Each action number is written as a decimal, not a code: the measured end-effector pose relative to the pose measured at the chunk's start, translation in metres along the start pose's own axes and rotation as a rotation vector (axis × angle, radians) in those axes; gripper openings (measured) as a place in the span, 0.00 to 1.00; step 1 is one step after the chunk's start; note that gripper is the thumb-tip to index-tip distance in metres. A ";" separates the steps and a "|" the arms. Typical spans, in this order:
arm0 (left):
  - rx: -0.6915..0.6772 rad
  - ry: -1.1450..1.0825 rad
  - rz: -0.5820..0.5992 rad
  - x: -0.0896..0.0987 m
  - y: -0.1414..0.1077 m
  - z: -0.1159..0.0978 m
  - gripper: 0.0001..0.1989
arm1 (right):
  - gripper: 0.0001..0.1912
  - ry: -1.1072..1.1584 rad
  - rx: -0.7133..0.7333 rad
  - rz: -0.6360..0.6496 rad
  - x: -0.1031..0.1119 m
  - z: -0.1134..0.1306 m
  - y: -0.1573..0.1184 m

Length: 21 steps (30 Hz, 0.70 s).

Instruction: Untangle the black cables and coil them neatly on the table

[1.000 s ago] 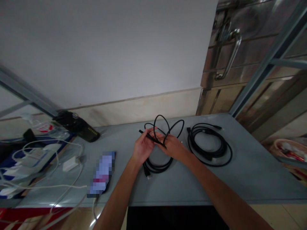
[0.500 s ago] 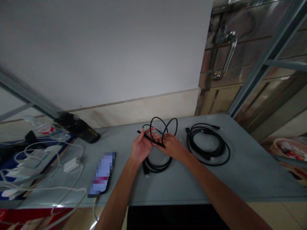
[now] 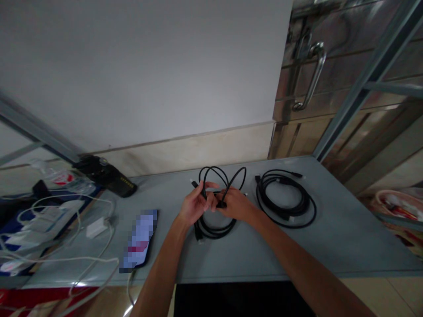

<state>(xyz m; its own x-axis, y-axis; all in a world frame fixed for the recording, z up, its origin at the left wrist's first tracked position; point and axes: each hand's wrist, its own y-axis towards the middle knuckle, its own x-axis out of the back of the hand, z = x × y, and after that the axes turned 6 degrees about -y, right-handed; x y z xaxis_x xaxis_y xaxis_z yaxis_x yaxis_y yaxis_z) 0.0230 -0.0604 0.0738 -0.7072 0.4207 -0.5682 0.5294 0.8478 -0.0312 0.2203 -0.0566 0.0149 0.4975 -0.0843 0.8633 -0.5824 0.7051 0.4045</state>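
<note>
Between my hands is a black cable (image 3: 233, 179) bent into loose loops that stand up above the fingers. My left hand (image 3: 194, 205) pinches it from the left, and a plug end pokes out past the thumb. From the right, my right hand (image 3: 235, 203) is closed on the same cable, its fingertips near a dark connector. Beneath the hands, a coiled black cable (image 3: 216, 234) lies on the grey table (image 3: 251, 259), one plug at its lower left. Whether the held loops join that coil cannot be made out.
A second coiled black cable (image 3: 306, 207) lies to the right. At left are a phone (image 3: 140, 242), a white adapter (image 3: 97, 227) with white cords, a black bottle (image 3: 105, 176) and a clear plastic bottle (image 3: 62, 176). A wall (image 3: 172, 79) rises behind the table.
The fingers of my left hand have curled in around the cable. The raised loops have changed shape and sunk slightly, and the plug by my left thumb now points more upward.
</note>
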 end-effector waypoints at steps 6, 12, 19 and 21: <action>0.009 -0.076 -0.066 -0.005 0.003 0.000 0.27 | 0.05 -0.038 0.002 -0.023 -0.005 0.000 0.000; -0.030 -0.149 -0.111 0.002 0.009 0.005 0.28 | 0.09 -0.085 -0.018 -0.034 0.000 0.001 0.002; -0.027 -0.113 -0.094 0.003 0.006 0.007 0.21 | 0.04 -0.061 0.046 -0.136 0.001 -0.002 0.002; -0.036 -0.136 -0.092 0.002 0.005 0.005 0.21 | 0.04 -0.072 0.058 -0.169 0.003 -0.003 0.001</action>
<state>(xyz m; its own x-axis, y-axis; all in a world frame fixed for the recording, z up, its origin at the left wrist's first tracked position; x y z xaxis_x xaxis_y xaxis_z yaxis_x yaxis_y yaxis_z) 0.0265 -0.0571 0.0686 -0.6806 0.2957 -0.6704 0.4465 0.8928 -0.0595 0.2234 -0.0540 0.0171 0.5454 -0.2496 0.8002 -0.5314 0.6353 0.5604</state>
